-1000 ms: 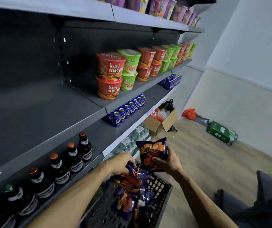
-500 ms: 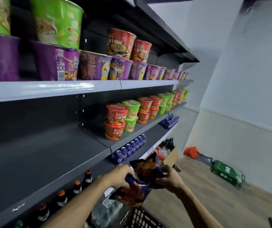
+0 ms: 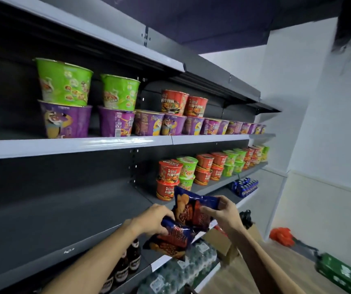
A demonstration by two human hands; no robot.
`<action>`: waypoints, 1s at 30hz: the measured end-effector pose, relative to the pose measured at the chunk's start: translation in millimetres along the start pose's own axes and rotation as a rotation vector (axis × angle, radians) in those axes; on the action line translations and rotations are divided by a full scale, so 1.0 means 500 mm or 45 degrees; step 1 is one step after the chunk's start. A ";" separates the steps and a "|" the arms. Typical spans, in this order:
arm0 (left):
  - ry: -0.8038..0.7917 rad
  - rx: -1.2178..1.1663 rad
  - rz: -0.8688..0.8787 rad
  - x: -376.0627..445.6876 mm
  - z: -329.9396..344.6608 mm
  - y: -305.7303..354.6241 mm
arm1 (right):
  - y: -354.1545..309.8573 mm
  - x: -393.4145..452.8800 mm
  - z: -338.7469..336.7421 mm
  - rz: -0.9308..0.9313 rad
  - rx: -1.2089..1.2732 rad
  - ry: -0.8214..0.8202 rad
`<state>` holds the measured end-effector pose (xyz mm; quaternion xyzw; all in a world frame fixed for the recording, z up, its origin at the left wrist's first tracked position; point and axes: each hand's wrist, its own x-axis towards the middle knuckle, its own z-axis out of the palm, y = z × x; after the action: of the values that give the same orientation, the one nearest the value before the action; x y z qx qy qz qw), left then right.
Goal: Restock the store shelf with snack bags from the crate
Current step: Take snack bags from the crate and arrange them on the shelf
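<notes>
The left hand (image 3: 153, 219) grips a blue snack bag (image 3: 170, 240) by its top; the right hand (image 3: 223, 215) pinches a second bag (image 3: 191, 209) just above, the two bags touching. Both are in the air before the bare grey shelf (image 3: 64, 219). A cardboard box (image 3: 229, 245) sits on the floor below, contents unclear.

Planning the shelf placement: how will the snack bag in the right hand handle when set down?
The upper bag looks puffy and creased, so probably light and floppy. Its glossy film may slip in the right hand. Stood upright on the shelf, it might tip.
</notes>
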<state>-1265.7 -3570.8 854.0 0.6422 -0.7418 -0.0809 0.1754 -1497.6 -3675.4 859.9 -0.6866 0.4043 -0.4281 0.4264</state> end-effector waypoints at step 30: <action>0.297 0.179 -0.771 -0.668 -0.227 -0.080 | -0.238 -0.152 0.542 0.151 0.319 -0.727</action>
<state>-1149.5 -3237.5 892.9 0.8490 -0.4959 -0.0039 0.1825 -1245.5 -3503.8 879.0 -0.6964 0.2518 -0.2389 0.6282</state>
